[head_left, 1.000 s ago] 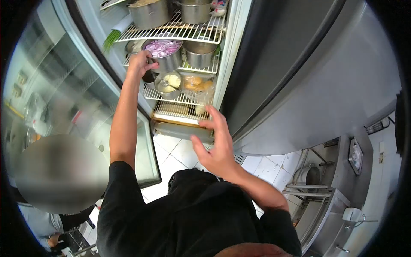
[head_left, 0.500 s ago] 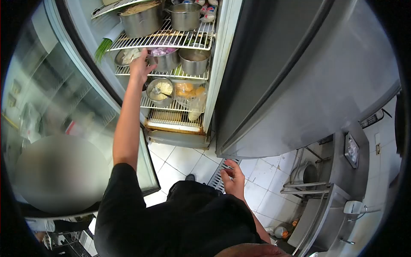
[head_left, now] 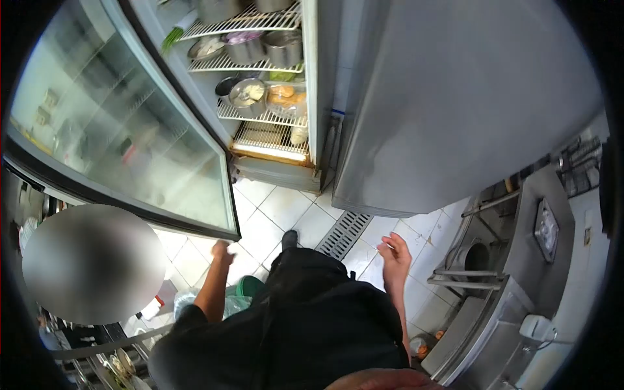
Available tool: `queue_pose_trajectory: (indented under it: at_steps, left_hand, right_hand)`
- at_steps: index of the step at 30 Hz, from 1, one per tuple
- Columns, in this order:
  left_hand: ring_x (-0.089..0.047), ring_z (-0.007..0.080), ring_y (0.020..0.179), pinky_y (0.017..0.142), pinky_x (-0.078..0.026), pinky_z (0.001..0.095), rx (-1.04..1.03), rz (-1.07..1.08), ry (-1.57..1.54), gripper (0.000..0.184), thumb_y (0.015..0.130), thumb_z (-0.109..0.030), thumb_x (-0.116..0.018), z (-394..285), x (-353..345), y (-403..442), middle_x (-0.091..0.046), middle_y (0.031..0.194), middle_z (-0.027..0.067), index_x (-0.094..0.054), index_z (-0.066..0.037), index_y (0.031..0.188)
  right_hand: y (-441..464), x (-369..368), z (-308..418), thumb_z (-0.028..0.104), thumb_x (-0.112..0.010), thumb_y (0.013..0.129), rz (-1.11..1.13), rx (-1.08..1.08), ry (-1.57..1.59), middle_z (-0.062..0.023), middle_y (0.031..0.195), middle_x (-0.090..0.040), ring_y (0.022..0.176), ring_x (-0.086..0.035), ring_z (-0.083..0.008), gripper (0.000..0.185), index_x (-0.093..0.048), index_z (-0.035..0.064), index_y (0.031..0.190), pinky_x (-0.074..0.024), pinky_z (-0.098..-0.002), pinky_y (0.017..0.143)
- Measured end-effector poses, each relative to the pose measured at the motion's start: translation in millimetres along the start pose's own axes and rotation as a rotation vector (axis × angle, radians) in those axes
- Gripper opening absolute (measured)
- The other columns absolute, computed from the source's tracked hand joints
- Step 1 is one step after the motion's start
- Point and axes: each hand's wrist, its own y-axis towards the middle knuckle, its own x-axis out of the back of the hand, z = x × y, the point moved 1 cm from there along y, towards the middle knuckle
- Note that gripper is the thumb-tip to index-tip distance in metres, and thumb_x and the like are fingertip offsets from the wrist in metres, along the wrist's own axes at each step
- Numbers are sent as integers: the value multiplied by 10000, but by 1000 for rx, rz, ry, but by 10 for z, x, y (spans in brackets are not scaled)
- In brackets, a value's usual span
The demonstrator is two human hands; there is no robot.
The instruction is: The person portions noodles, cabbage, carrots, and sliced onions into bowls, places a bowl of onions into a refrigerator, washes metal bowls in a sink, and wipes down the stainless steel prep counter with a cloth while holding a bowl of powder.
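My left hand [head_left: 222, 251] is beside the lower corner of the open glass fridge door [head_left: 195, 169]; its fingers are too blurred to tell whether they grip anything. To the right, above the tiled floor, my right hand [head_left: 395, 255] hangs with its fingers apart and nothing in it. Inside the fridge, a pot of sliced purple onions [head_left: 244, 49] stands on a wire shelf next to another metal pot [head_left: 283, 49]. On the shelf below are a pot with pale food and a spoon [head_left: 247, 99] and a bag of orange-yellow food [head_left: 286, 97].
A large grey metal appliance [head_left: 455, 110] stands right of the fridge. A floor drain [head_left: 346, 234] lies ahead of my feet. Steel counters [head_left: 520, 312] run along the right. At the lower left are a green bin [head_left: 249, 286] and a steel rail [head_left: 110, 348].
My left hand has left the onion pot and come down to the door's lower corner. The onion pot sits further back on its shelf. My right hand has moved down and right. The view has shifted.
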Motion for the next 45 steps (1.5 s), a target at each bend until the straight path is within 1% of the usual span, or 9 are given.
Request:
queue_pose_trajectory:
  at_steps: [4,8,18,21,26,29,36,41,45]
  left_hand:
    - [-559,216,872,732,-488,315,-765,4,-9,530,816,-48,-625,-638,467,466,-552,1058,112,-362,-71,1276]
    - [-399,77,500,414,-306,232,-733,13,-83,429,860,-46,-601,-948,303,-347,-491,780,31,-342,-104,1197]
    - [-555,200,660,600,-482,369,-567,-174,362,645,812,-122,-613,-702,-453,-782,-548,832,115,-249,-61,1342]
    - [-601,309,709,656,-517,464,-784,-210,787,698,830,-493,-665,-324,-741,-33,-610,828,150,-405,51,1180]
    - [-600,155,872,728,-479,348,-1586,1134,2479,408,825,-249,-652,566,-2758,-932,-673,935,65,-576,-119,1204]
    - [-581,180,873,720,-482,341,-416,1361,1030,444,848,-165,-618,1345,-3753,-2597,-624,1069,87,-519,-75,1272]
    - [-595,163,970,834,-477,294,-534,2200,935,350,951,-241,-580,1931,-3537,-7750,-636,1058,82,-564,-3,1208]
    - [-613,174,981,840,-484,293,-677,2824,903,354,941,-253,-606,3072,-2561,-9470,-646,1098,110,-588,7,1181]
    - [-640,228,979,819,-503,338,-856,3062,857,424,905,-325,-646,4087,-1688,-10661,-662,1078,146,-594,3,1168]
  right_hand:
    - [-90,701,-113,56,-617,881,-97,-21,39,-121,1016,-649,830,-626,-161,352,-542,-18,1216,-484,-268,748]
    - [-93,1177,-70,56,-606,886,-184,-28,63,-108,995,-653,820,-622,-153,314,-560,-15,1189,-479,-272,736]
    - [-20,2030,-267,58,-615,899,-354,-34,-30,-116,1007,-654,892,-636,-182,310,-575,-42,1189,-516,-298,816]
    - [-56,2330,-159,27,-625,867,-471,-54,-20,-114,998,-668,905,-636,-162,284,-606,-25,1146,-520,-292,802]
    - [-269,3001,-179,89,-630,889,-722,-163,-92,-70,921,-670,847,-619,-133,267,-617,-25,1129,-498,-276,781]
    - [-549,3401,-197,136,-637,875,-928,-122,-146,-93,846,-684,749,-622,-144,268,-649,-20,1092,-505,-286,714]
    - [-2406,4240,-566,136,-602,916,-1894,-275,67,-55,900,-643,727,-611,-131,285,-615,-3,1165,-493,-269,617]
    - [-4146,4510,-1221,330,-644,892,-2609,-574,28,-215,1163,-533,1043,-526,-306,694,-358,-75,1377,-399,-387,943]
    - [-4565,4735,-1269,254,-650,883,-2543,-497,476,-119,782,-606,603,-557,-171,713,-281,-87,1388,-469,-313,534]
